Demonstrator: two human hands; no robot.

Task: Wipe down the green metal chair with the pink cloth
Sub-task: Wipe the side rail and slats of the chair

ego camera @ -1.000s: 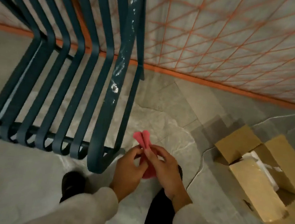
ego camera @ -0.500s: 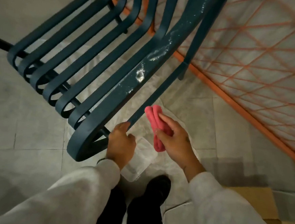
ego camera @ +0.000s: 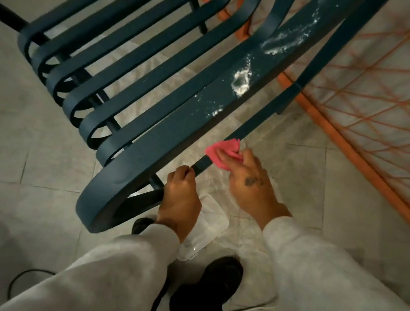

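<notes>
One green metal chair (ego camera: 166, 137), perhaps seven slats. Left hand (ego camera: 179, 197) grips its frame; right hand (ego camera: 250, 183) pinches one pink cloth (ego camera: 221, 151) onto a rail, open floor (ego camera: 295, 177) beside.

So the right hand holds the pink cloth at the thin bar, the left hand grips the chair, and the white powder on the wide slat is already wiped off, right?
No: the head view shows the white powder still on the wide slat, unwiped. The right hand holds the pink cloth at the thin bar; the left hand grips the chair.
</notes>
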